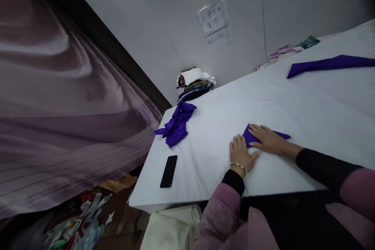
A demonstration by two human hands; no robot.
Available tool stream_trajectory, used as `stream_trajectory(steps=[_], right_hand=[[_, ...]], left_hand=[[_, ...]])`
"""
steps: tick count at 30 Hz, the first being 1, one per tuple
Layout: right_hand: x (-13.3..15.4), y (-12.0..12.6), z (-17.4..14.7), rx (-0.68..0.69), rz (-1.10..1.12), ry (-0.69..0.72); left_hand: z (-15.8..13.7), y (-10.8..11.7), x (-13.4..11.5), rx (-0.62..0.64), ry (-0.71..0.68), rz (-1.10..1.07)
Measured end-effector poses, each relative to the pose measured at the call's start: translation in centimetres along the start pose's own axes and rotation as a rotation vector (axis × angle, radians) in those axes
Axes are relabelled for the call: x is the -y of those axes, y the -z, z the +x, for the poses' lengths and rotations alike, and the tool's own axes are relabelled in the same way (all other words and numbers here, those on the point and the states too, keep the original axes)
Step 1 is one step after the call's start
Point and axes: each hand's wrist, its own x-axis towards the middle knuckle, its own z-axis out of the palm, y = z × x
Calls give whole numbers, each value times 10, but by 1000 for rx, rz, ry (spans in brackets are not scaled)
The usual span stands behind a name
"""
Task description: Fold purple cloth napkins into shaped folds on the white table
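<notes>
A folded purple cloth napkin lies on the white-covered table, its narrow pointed end sticking out to the right. My right hand rests flat across the middle of it, fingers stretched out and pointing left. Beside the napkin's left end, my left hand lies palm down with its fingers extended, the fingertips at the cloth's edge. Both hands are open and press from above, gripping nothing. The part of the napkin beneath my right hand is hidden.
A crumpled purple cloth and a black phone lie on the left. A long folded purple cloth is at the far right. Stacked fabrics stand by the wall. A pinkish curtain hangs left; bags lie on the floor.
</notes>
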Motion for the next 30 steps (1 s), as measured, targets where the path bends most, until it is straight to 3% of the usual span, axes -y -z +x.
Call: stream_trajectory(steps=[6, 10, 17, 22, 30], right_hand=[[2, 1, 1, 13, 17, -12], [2, 1, 2, 14, 11, -23], [1, 2, -1, 6, 41, 20], [0, -1, -2, -7, 40, 24], [-5, 0, -3, 41, 54, 7]], left_hand=[[-16, 8, 14, 26, 62, 8], [-10, 17, 10, 12, 144, -23], [25, 17, -27, -20, -120, -112], [34, 6, -28, 47, -61, -148], [33, 0, -26, 28, -51, -149]])
